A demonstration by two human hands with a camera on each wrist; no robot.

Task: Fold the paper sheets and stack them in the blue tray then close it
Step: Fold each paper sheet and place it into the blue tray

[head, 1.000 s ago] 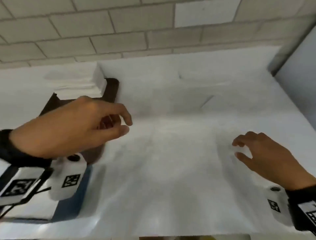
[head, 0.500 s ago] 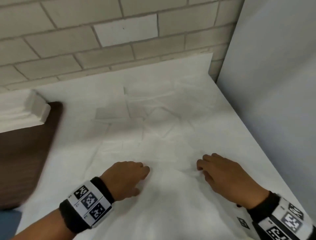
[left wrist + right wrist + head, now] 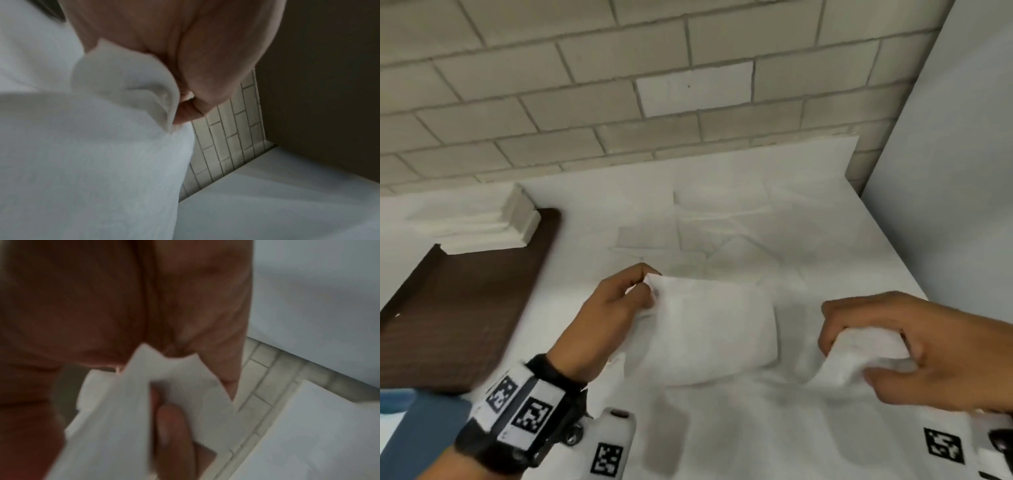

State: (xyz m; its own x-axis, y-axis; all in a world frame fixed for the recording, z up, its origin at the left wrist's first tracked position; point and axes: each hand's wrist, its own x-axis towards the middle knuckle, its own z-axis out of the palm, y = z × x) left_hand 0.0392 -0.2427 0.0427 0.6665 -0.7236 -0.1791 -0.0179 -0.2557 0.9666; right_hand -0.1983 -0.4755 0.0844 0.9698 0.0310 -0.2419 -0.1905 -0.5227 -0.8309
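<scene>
A white paper sheet (image 3: 709, 329) hangs above the table between my two hands. My left hand (image 3: 645, 291) pinches its far left corner between thumb and fingers. The left wrist view shows that corner (image 3: 127, 91) bunched at the left hand (image 3: 180, 104). My right hand (image 3: 859, 359) grips the crumpled right end; in the right wrist view the paper (image 3: 174, 386) is folded over my thumb (image 3: 172, 426). A corner of the blue tray (image 3: 421, 421) shows at the lower left, behind my left wrist. Several loose sheets (image 3: 705, 233) lie flat farther back.
A dark brown textured panel (image 3: 458, 308) lies at the left, next to the blue tray. A stack of white folded paper (image 3: 482, 222) sits at its far end. A brick wall (image 3: 619, 102) runs along the back and a grey partition (image 3: 962, 171) closes the right side.
Both hands were resting low on the white surface; now they hold a sheet lifted off it. The view has swung right, away from the tray.
</scene>
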